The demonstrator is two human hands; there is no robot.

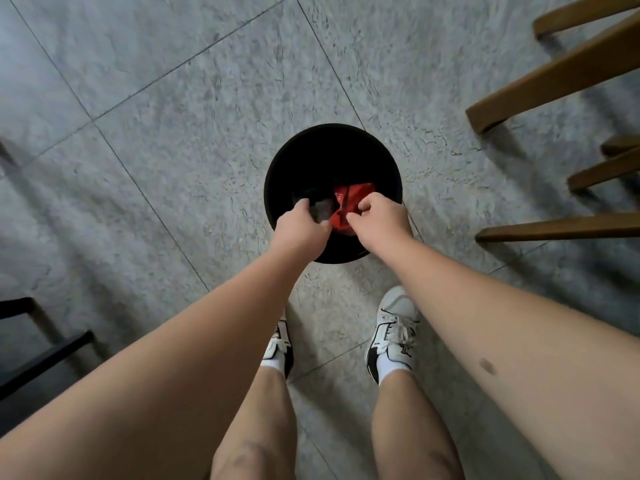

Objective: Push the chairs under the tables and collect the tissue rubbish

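Tissue rubbish not identifiable; black bin (332, 150) reached into by both hands. Left hand (301, 226) fingers curled on dark liner, right hand (377, 220) fingers pinched on red bag (349, 199), likely for emptying.

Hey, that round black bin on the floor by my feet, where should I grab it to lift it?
Take the round black bin by its rim, probably from above at the far or side edge. The bin stands upright on the grey tiled floor with the mouth open, and no handle shows. The left hand and right hand already crowd the near rim.
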